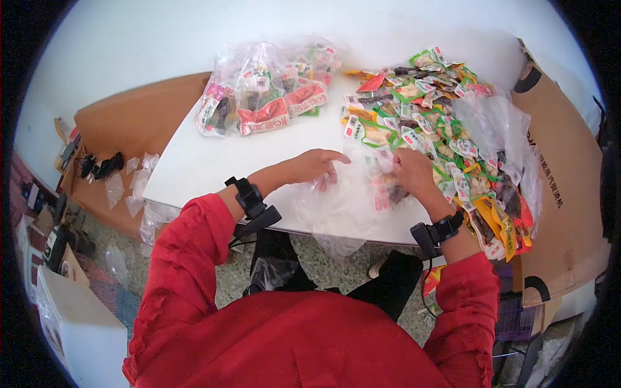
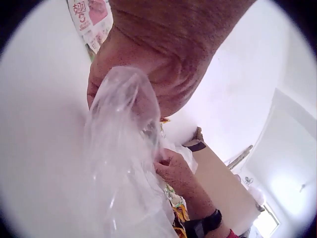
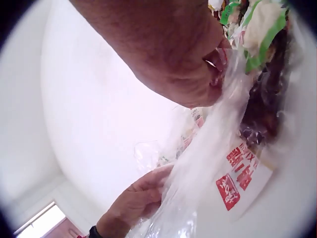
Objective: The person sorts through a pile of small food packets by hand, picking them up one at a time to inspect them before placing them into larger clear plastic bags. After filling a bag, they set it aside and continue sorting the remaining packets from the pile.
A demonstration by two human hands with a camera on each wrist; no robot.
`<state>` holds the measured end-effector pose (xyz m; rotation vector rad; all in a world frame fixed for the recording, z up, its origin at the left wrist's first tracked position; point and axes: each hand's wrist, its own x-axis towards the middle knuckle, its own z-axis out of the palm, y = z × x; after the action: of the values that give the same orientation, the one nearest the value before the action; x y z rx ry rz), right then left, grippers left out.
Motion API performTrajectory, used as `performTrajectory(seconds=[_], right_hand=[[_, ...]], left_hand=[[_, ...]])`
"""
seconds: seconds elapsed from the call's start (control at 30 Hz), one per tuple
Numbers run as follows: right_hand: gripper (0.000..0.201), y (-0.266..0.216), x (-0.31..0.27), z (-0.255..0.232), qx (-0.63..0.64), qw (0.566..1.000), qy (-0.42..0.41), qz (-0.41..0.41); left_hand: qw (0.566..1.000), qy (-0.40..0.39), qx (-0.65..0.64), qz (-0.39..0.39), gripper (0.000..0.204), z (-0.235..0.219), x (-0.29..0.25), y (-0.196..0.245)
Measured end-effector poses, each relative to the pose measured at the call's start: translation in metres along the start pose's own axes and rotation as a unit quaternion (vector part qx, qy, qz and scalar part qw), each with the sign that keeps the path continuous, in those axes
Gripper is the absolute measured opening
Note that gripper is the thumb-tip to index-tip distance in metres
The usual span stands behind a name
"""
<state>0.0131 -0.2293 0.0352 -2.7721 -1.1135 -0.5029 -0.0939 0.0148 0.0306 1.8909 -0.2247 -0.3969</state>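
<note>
A clear plastic bag (image 1: 339, 216) spreads between both hands over the front edge of the white table. My left hand (image 1: 312, 167) grips the bag's left side, its index finger stretched out toward the right. In the left wrist view the bag (image 2: 124, 163) hangs in loose folds below that hand. My right hand (image 1: 414, 171) pinches the bag's right side, next to a heap of small snack packets (image 1: 446, 132). Close by the bag in the right wrist view lies a packet with red lettering (image 3: 240, 178).
Filled clear bags of packets (image 1: 265, 90) stand at the table's back left. Empty plastic bags (image 1: 495, 126) lie over the heap's right side. A cardboard box (image 1: 559, 187) is at the right, and a brown surface (image 1: 142, 110) with plastic scraps at the left.
</note>
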Motion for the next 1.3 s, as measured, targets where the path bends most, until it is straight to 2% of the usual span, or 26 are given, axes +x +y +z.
performTrajectory(seconds=[0.07,0.13,0.17,0.2,0.23,0.27,0.33,0.37,0.43,0.47,0.53,0.57,0.67,0.73,0.77,0.83,0.87,0.93,1.03,1.07,1.13,1.17,1.2,1.23,1.27,1.3], right_hand=[[0.015,0.001,0.003,0.004,0.017,1.000,0.005,0.010],[0.011,-0.007,0.002,-0.005,0.053,0.996,0.060,0.033],[0.011,-0.011,0.001,-0.010,0.054,0.996,0.060,0.030],[0.011,-0.016,-0.001,-0.019,0.093,0.992,0.073,0.041],[0.010,-0.021,-0.004,-0.026,0.133,0.986,0.086,0.052],[0.010,-0.025,-0.005,-0.031,0.134,0.986,0.085,0.049],[0.012,-0.031,-0.008,-0.039,0.184,0.975,0.114,0.048],[0.012,-0.035,-0.009,-0.042,0.186,0.975,0.113,0.045],[0.014,-0.044,-0.010,-0.047,0.224,0.965,0.124,0.056],[0.014,-0.048,-0.011,-0.049,0.225,0.965,0.123,0.054],[0.014,-0.056,-0.013,-0.055,0.260,0.958,0.119,0.030],[0.014,-0.058,-0.013,-0.058,0.260,0.958,0.120,0.029],[0.017,-0.059,-0.016,-0.060,0.292,0.951,0.101,0.025],[0.020,-0.057,-0.019,-0.057,0.397,0.914,0.083,0.016],[0.020,-0.055,-0.020,-0.057,0.397,0.914,0.083,0.019],[0.021,-0.051,-0.020,-0.057,0.562,0.826,-0.011,0.045],[0.021,-0.052,-0.020,-0.058,0.562,0.826,-0.010,0.045],[0.018,-0.053,-0.021,-0.065,0.725,0.660,-0.071,0.181],[0.017,-0.056,-0.022,-0.072,0.744,0.634,-0.097,0.190],[0.017,-0.056,-0.022,-0.069,0.745,0.632,-0.096,0.190],[0.014,-0.054,-0.022,-0.057,0.702,0.692,-0.091,0.142],[0.014,-0.054,-0.022,-0.052,0.703,0.691,-0.090,0.143],[0.011,-0.053,-0.021,-0.045,0.646,0.752,-0.043,0.128],[0.009,-0.051,-0.021,-0.038,0.581,0.806,0.004,0.113],[0.009,-0.047,-0.021,-0.025,0.582,0.805,0.007,0.118],[0.009,-0.047,-0.021,-0.017,0.536,0.838,-0.015,0.099]], left_hand=[[1.000,0.004,0.013,0.005,0.037,-0.002,0.001,-0.003],[1.000,0.010,0.025,0.011,0.035,-0.008,0.002,-0.006],[0.984,0.081,0.148,0.049,0.036,-0.013,0.005,-0.007],[0.948,0.149,0.269,0.085,0.037,-0.020,0.009,-0.010],[0.932,0.221,0.260,0.123,0.051,-0.027,0.010,-0.005],[0.912,0.281,0.273,0.125,0.041,-0.033,0.008,-0.001],[0.775,0.379,0.410,0.296,0.030,-0.038,-0.006,0.031],[0.775,0.381,0.410,0.293,0.030,-0.035,-0.013,0.048],[0.741,0.336,0.436,0.385,0.023,-0.022,-0.016,0.074],[0.741,0.337,0.436,0.383,0.023,-0.015,-0.013,0.076],[0.772,0.267,0.444,0.368,0.025,0.000,-0.005,0.078],[0.761,0.269,0.464,0.364,0.020,0.006,-0.002,0.076],[0.766,0.260,0.465,0.359,0.013,0.011,0.001,0.073],[0.766,0.262,0.463,0.361,0.011,0.013,-0.002,0.072],[0.766,0.267,0.460,0.361,0.008,0.014,-0.003,0.072],[0.755,0.268,0.468,0.373,0.007,0.014,-0.005,0.071],[0.743,0.271,0.476,0.385,0.007,0.013,-0.006,0.071],[0.734,0.280,0.469,0.403,0.006,0.012,-0.008,0.072],[0.735,0.286,0.452,0.417,0.006,0.014,-0.016,0.075],[0.743,0.284,0.444,0.412,0.006,0.016,-0.020,0.077],[0.743,0.292,0.426,0.427,0.006,0.018,-0.023,0.075],[0.742,0.300,0.405,0.442,0.005,0.020,-0.024,0.074],[0.743,0.296,0.405,0.443,0.005,0.022,-0.029,0.076],[0.832,0.236,0.335,0.373,0.005,0.025,-0.037,0.081],[0.904,0.171,0.258,0.295,0.005,0.027,-0.044,0.086],[0.905,0.167,0.258,0.296,0.005,0.029,-0.048,0.090]])
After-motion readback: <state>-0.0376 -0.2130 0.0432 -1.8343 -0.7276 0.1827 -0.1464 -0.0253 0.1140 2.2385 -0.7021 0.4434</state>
